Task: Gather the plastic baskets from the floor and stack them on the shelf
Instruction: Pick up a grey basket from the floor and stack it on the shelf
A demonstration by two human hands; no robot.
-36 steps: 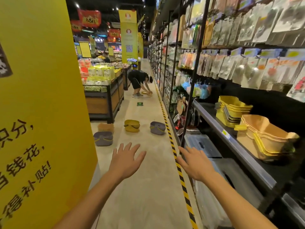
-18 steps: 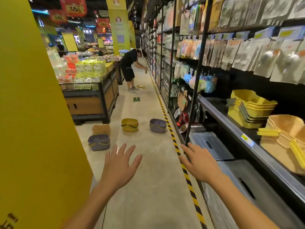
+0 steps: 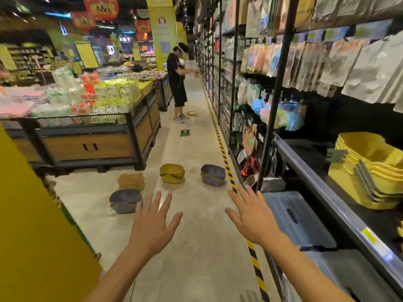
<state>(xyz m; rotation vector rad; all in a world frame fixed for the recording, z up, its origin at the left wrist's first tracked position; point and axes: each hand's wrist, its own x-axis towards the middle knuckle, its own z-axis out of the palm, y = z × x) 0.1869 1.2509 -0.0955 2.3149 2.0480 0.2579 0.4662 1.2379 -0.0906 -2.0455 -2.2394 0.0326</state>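
Head view: grey basket (image 3: 125,200) just beyond empty left grip (image 3: 152,225)

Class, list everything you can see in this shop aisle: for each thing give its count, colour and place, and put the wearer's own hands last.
Floor baskets: four; two grey, one tan, one yellow; aisle floor ahead.
Stacked baskets: one stack, yellow; right shelf.
Storage bins: clear; under the shelf.
Display table: one, wood and black; left.
Other person: one, dark clothes; far down the aisle.
Floor tape: yellow-black; along the shelving.
Left hand: open, empty.
Right hand: open, empty.
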